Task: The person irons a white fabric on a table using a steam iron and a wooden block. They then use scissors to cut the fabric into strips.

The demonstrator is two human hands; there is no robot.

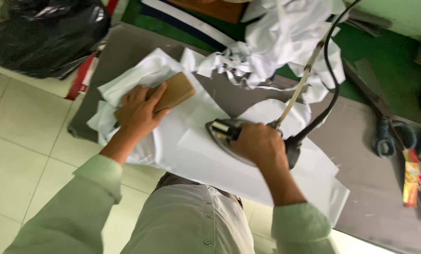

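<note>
My right hand grips the handle of a dark metal iron that rests on white fabric pieces spread over a grey pressing table. A black cord and a pale hose rise from the iron's rear toward the top right. My left hand lies flat on a brown wooden block, pressing it onto the white fabric at the table's left end.
A heap of crumpled white cloth scraps lies at the table's far side. Dark scissors and a red-yellow object sit at the right. A black plastic bag stands at the upper left, beside the tiled floor.
</note>
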